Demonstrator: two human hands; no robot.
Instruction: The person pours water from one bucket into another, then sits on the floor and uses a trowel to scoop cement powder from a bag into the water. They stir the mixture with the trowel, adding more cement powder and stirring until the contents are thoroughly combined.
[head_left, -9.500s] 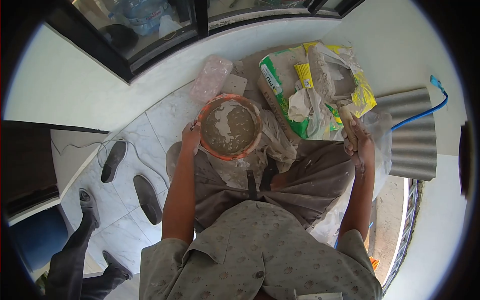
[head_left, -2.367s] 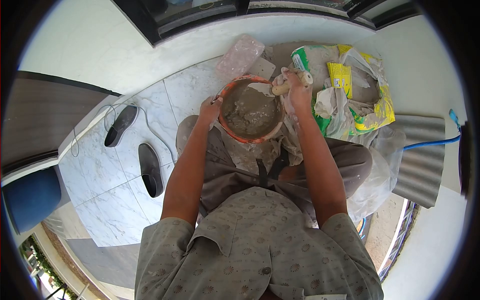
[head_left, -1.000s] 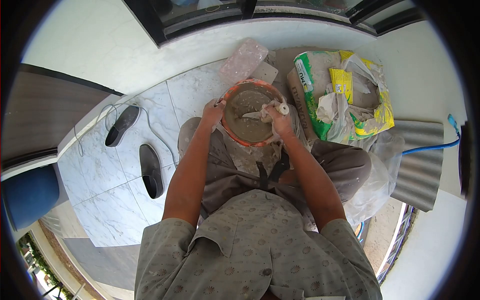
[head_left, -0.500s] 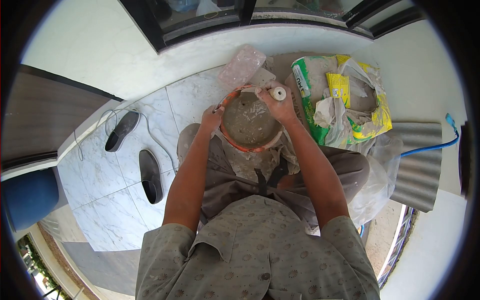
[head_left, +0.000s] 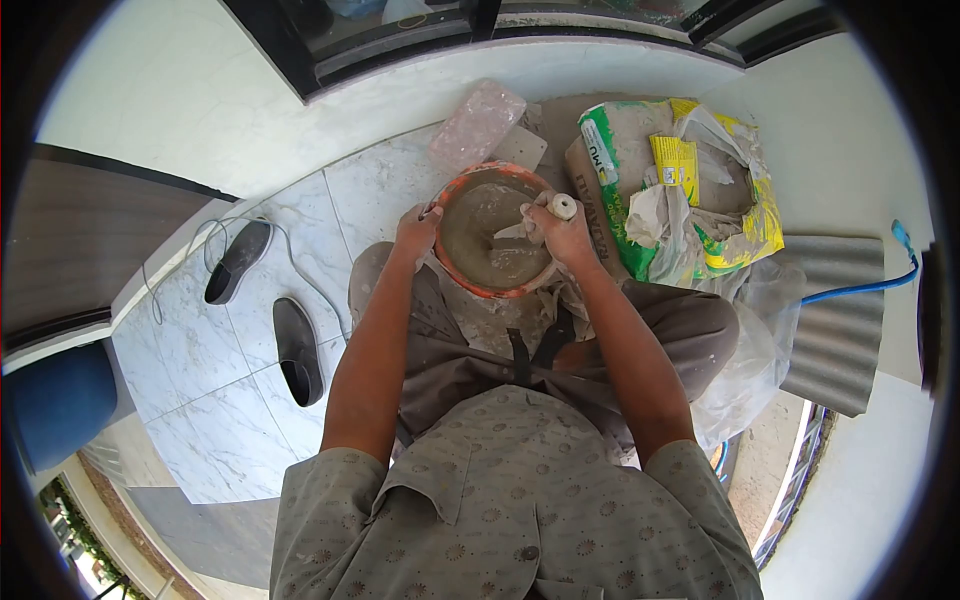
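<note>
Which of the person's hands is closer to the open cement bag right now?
Right. The right hand grips a tool handle at the bowl rim beside the cement bag; the left hand holds the opposite rim, farther away.

Open cement bag (head_left: 690, 190), 2 shoes (head_left: 298, 350), blue cable (head_left: 858, 286), corrugated sheet (head_left: 840, 330), pink brick (head_left: 477, 125).

One bowl (head_left: 488, 292). Two hands at it: left hand (head_left: 417, 228) on its left rim, right hand (head_left: 562, 235) on its right. One trowel (head_left: 563, 207) over the bowl. Two shoes left of the bowl: far shoe (head_left: 237, 262) and near shoe (head_left: 297, 350). One bag (head_left: 690, 200) right of it. One pink block (head_left: 477, 125) and one tile (head_left: 521, 150) beyond it. One corrugated sheet (head_left: 835, 320) and one hose (head_left: 860, 287) far to its right.
</note>
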